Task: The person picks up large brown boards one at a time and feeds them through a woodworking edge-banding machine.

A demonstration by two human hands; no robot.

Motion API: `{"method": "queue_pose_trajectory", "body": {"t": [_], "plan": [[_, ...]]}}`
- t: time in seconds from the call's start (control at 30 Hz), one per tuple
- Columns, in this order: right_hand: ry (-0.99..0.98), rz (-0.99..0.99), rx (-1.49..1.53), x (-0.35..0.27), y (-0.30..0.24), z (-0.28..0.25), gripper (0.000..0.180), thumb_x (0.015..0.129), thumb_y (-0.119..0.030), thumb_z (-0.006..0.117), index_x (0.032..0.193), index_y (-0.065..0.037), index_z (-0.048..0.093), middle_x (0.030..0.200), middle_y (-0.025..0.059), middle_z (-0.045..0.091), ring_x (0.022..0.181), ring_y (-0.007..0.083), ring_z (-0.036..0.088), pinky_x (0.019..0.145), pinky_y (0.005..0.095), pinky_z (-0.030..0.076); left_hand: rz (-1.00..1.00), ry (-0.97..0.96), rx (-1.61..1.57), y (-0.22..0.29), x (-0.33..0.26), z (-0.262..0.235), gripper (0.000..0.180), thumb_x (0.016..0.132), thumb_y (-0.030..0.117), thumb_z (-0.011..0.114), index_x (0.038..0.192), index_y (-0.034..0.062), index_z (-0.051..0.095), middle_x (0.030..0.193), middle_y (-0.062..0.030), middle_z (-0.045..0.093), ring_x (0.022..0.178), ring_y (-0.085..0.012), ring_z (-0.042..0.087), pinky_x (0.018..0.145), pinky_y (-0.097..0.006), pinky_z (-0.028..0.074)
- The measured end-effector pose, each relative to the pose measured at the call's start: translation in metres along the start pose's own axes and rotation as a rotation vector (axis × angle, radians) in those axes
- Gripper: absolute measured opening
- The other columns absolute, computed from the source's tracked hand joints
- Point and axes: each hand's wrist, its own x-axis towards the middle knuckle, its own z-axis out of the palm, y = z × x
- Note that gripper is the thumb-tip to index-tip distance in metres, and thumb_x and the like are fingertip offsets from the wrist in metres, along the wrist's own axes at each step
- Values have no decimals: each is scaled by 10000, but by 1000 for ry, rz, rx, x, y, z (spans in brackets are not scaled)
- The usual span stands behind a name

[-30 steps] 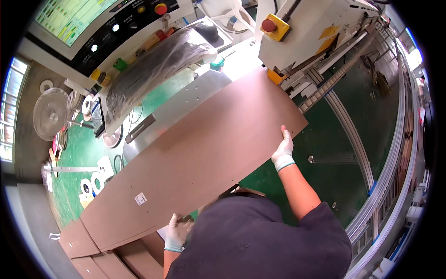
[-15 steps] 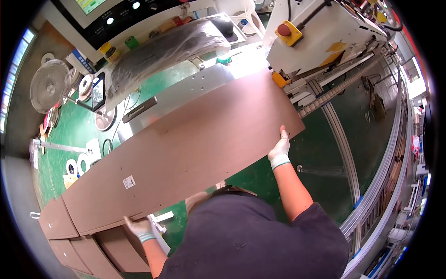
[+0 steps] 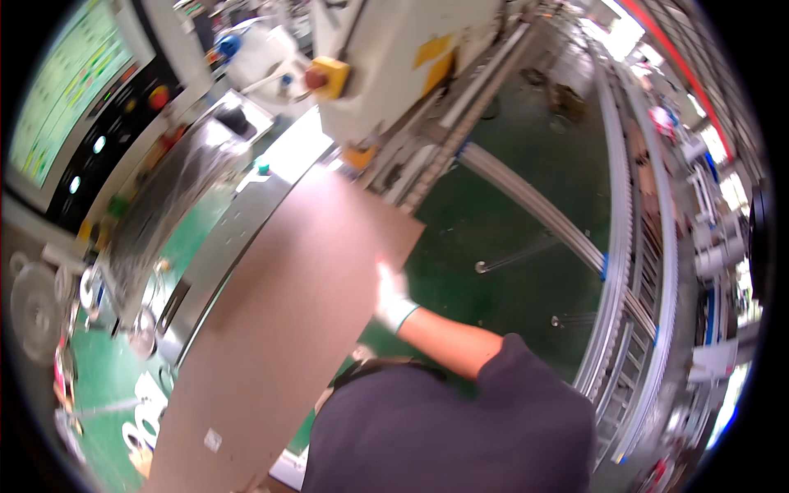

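The right hand (image 3: 393, 297), in a white glove, rests against the right-hand long edge of a long brown panel (image 3: 288, 329), near that panel's far end. The hand is blurred by motion; the fingers (image 3: 386, 279) appear laid along the panel edge and surface, but how far they are spread or curled around the edge cannot be told. The bare forearm runs from the glove cuff back toward the dark short sleeve (image 3: 526, 370) at the lower middle of the view. The left hand is not visible; the person's dark shirt covers the lower part of the picture where it would be. The panel lies diagonally, from the lower left of the view up to the middle, with its far corner just beside the base of a white machine housing (image 3: 394, 57). A small pale label (image 3: 213, 440) sits on the panel face near its near end. The left long edge of the panel lies over a grey metal table (image 3: 222, 246) that runs parallel to it. A yellow box with a red push button (image 3: 327, 76) is mounted on the machine housing. A control panel with a lit screen (image 3: 62, 90) stands at the upper left. A green floor (image 3: 509, 205) shows to the right of the panel, bounded by a curved metal rail (image 3: 641, 246).
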Motion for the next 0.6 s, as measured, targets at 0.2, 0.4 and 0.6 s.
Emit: {"method": "queue_pose_trajectory", "body": {"t": [0.2,0.4,0.6], "plan": [[69,-22,19,3,-3,-3,539,971,-479,746,1231,-16,655,1074,80,703,881,232,689,769,429,606,-742,-99,-1070,5,37,-1,347,944,85,593,1276,-11,626,1133,-195,681,947,-327,640,740,-524,533],[91,79,120,-15,-28,15,619,928,-476,795,1295,-19,599,1152,102,672,958,268,682,828,483,609,-112,-269,-367,4,54,15,460,1053,256,546,1456,35,520,1296,-186,636,1145,-314,600,928,-480,519],[18,-82,181,13,-69,2,731,913,-455,812,1417,-18,513,1335,124,592,1176,296,616,981,510,556,-980,-180,-1373,111,30,26,463,1048,317,507,1435,70,567,1388,-123,636,1226,-320,610,997,-490,510]]}}
